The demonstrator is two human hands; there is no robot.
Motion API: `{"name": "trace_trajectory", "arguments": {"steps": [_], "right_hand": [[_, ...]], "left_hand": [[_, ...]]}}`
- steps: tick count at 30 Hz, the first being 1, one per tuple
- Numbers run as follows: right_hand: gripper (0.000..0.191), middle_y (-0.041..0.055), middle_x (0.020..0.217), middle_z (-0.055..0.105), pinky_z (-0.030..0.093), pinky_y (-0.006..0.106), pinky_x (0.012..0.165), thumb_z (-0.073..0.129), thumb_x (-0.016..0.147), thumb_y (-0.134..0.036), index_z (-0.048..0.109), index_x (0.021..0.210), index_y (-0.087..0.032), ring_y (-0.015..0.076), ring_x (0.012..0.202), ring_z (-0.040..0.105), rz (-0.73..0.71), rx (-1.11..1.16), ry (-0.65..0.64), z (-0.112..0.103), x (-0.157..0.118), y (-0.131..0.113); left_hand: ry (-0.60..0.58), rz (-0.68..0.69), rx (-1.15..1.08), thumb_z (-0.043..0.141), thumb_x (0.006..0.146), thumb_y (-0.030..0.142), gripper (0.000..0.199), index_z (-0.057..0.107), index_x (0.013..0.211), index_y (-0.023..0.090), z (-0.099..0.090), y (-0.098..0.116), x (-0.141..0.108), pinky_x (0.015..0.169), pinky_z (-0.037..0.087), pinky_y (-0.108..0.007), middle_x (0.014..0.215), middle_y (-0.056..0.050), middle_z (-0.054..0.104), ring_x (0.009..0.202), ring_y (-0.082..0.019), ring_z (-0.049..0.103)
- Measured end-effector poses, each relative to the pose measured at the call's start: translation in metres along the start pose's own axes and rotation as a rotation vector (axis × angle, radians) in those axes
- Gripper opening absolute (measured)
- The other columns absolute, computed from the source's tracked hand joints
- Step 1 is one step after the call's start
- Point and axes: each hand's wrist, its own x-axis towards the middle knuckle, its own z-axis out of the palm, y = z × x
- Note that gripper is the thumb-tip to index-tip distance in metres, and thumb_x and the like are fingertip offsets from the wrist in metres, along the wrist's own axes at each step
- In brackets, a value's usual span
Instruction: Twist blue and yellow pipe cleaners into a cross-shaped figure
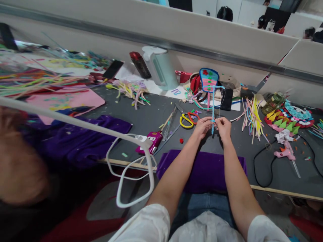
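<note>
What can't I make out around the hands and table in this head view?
Head view: blue strip, the stretch between the fingers of the left hand and right hand, covered by them.
Head view: folded purple cloth, parts hidden under the forearms.
Head view: other person's arm, blurred and cut off by the left edge.
Head view: greenish strips, cut off by the right edge.

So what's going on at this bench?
A person's left hand and right hand are both pinching the lower part of a light-blue pipe cleaner above the dark tabletop. A folded purple cloth lies below their forearms; a pink glue gun sits off to the right.
</note>
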Motion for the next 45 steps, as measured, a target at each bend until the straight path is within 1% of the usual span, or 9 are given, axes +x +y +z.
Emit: {"name": "trace_trajectory", "arguments": {"steps": [5, 13, 17, 22, 26, 35, 40, 43, 45], "right_hand": [[0.024, -0.0028, 0.057, 0.061, 0.043, 0.021, 0.046, 0.057, 0.076, -0.041, 0.061, 0.074, -0.018, 0.0101, 0.047, 0.051, -0.004, -0.042, 0.006, -0.001, 0.001, 0.002], [0.025, -0.002, 0.061, 0.061, 0.04, 0.019, 0.041, 0.06, 0.074, -0.041, 0.06, 0.073, -0.016, 0.0088, 0.046, 0.051, 0.007, 0.065, 0.041, 0.0, 0.004, 0.006], [0.025, -0.0023, 0.06, 0.059, 0.041, 0.018, 0.042, 0.06, 0.073, -0.042, 0.06, 0.074, -0.016, 0.0092, 0.049, 0.054, 0.054, 0.085, 0.006, 0.001, 0.004, 0.006], [0.031, -0.001, 0.065, 0.06, 0.043, 0.018, 0.042, 0.057, 0.074, -0.046, 0.061, 0.08, -0.016, 0.0088, 0.051, 0.054, 0.143, 0.135, 0.009, 0.001, 0.004, 0.004], [0.03, -0.0012, 0.063, 0.06, 0.042, 0.018, 0.043, 0.06, 0.071, -0.045, 0.06, 0.079, -0.016, 0.0099, 0.053, 0.056, 0.129, 0.127, -0.033, 0.001, 0.004, 0.003], [0.023, -0.0042, 0.06, 0.058, 0.041, 0.019, 0.043, 0.056, 0.073, -0.041, 0.059, 0.073, -0.018, 0.0083, 0.046, 0.052, 0.081, 0.048, -0.008, 0.002, 0.006, 0.011], [0.023, -0.0046, 0.06, 0.056, 0.044, 0.019, 0.044, 0.056, 0.073, -0.041, 0.058, 0.073, -0.018, 0.0085, 0.048, 0.052, 0.107, 0.073, -0.042, 0.002, 0.004, 0.006], [0.029, -0.0025, 0.066, 0.06, 0.047, 0.02, 0.046, 0.061, 0.07, -0.044, 0.058, 0.083, -0.018, 0.01, 0.052, 0.056, 0.15, 0.14, -0.115, -0.001, 0.005, 0.002], [0.037, -0.0012, 0.07, 0.063, 0.048, 0.021, 0.045, 0.062, 0.07, -0.046, 0.056, 0.094, -0.018, 0.0103, 0.054, 0.056, 0.176, 0.168, -0.068, -0.006, 0.007, 0.001]], "left_hand": [[0.021, 0.034, 0.042, 0.078, 0.052, 0.012, 0.03, 0.066, 0.08, 0.01, 0.001, -0.001, -0.001, 0.071, 0.053, -0.029, 0.068, -0.004, 0.068, 0.063, -0.014, 0.066], [-0.132, -0.003, 0.008, 0.076, 0.061, 0.016, 0.033, 0.068, 0.093, 0.012, -0.006, 0.002, 0.0, 0.072, 0.054, -0.029, 0.078, -0.006, 0.07, 0.068, -0.014, 0.066], [-0.094, 0.028, 0.062, 0.081, 0.056, 0.015, 0.04, 0.067, 0.093, 0.012, -0.005, 0.001, -0.001, 0.067, 0.053, -0.025, 0.076, -0.005, 0.07, 0.067, -0.014, 0.067], [-0.035, 0.045, 0.041, 0.082, 0.056, 0.017, 0.038, 0.066, 0.09, 0.011, -0.002, 0.003, -0.003, 0.065, 0.053, -0.026, 0.073, -0.005, 0.07, 0.063, -0.013, 0.066], [-0.038, 0.04, 0.042, 0.082, 0.055, 0.016, 0.037, 0.067, 0.089, 0.012, -0.002, 0.003, -0.002, 0.062, 0.053, -0.024, 0.071, -0.003, 0.069, 0.06, -0.013, 0.066], [-0.039, 0.009, 0.056, 0.082, 0.051, 0.014, 0.035, 0.068, 0.083, 0.011, -0.005, 0.002, 0.001, 0.058, 0.052, -0.022, 0.073, -0.003, 0.069, 0.056, -0.011, 0.063], [-0.042, 0.007, 0.065, 0.081, 0.053, 0.016, 0.033, 0.068, 0.083, 0.011, -0.005, 0.003, 0.0, 0.05, 0.047, -0.019, 0.067, -0.003, 0.067, 0.05, -0.009, 0.059], [-0.017, 0.017, 0.064, 0.081, 0.053, 0.016, 0.034, 0.068, 0.084, 0.012, -0.006, 0.003, 0.0, 0.049, 0.047, -0.018, 0.067, -0.002, 0.067, 0.048, -0.008, 0.057], [0.002, 0.016, 0.063, 0.081, 0.051, 0.016, 0.034, 0.068, 0.083, 0.012, -0.007, 0.003, 0.0, 0.052, 0.049, -0.02, 0.068, -0.001, 0.067, 0.05, -0.007, 0.057]]}}
